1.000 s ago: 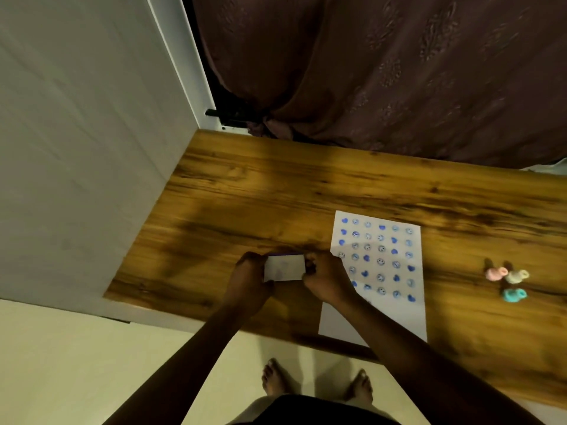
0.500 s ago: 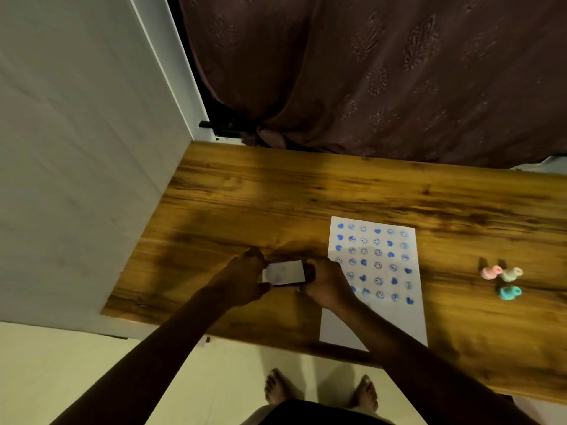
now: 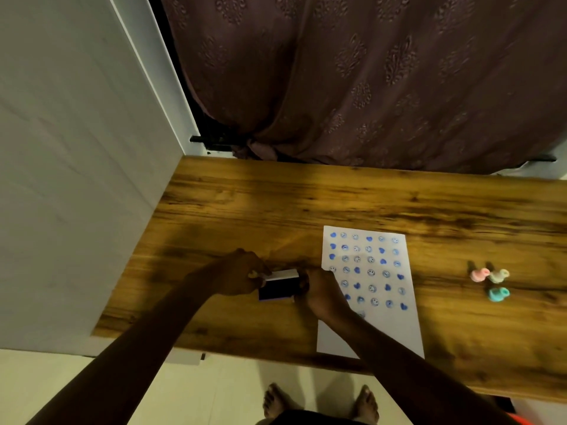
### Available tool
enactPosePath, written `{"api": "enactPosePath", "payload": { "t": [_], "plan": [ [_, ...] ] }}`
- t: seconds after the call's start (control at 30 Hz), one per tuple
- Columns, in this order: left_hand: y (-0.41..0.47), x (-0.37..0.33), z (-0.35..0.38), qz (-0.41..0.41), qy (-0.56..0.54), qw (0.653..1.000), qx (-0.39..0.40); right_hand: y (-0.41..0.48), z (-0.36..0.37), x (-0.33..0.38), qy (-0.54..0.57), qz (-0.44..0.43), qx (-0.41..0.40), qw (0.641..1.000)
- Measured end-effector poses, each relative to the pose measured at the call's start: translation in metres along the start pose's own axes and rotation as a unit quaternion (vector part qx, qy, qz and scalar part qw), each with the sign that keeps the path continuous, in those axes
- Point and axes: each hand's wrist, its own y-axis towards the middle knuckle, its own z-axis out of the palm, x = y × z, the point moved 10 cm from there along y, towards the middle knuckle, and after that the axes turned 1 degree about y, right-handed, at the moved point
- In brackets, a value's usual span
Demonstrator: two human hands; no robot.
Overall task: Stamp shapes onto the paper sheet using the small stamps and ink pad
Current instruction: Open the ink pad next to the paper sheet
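So the wood-grain desk (image 3: 306,207) has lots of bare room left of the paper sheet (image 3: 372,329), which reaches the near edge. Left hand (image 3: 236,279) pinches the ink pad's white lid (image 3: 283,274) up; right hand (image 3: 322,291) grips the dark ink pad (image 3: 277,291). Three small stamps (image 3: 491,282) sit well right.

Three small stamps: pink stamp (image 3: 479,274), cream stamp (image 3: 499,275), teal stamp (image 3: 498,294). One ink pad (image 3: 278,290). One paper sheet (image 3: 370,289), stamped with blue hearts and smiley faces. Two hands: left hand (image 3: 236,276), right hand (image 3: 322,294). One wooden surface (image 3: 245,204). Two bare feet (image 3: 365,404).
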Motion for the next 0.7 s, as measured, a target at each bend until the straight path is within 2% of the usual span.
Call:
{"api": "enactPosePath", "payload": {
  "t": [0.27, 0.7],
  "plan": [
    [0.017, 0.003, -0.002, -0.007, -0.01, 1.0, 0.011, 0.004, 0.006, -0.008, -0.017, 0.044, 0.041, 0.998],
    [0.035, 0.026, 0.001, -0.043, -0.079, 0.995, -0.037, 0.002, 0.007, -0.005, -0.037, 0.034, 0.03, 0.998]
  ]
}}
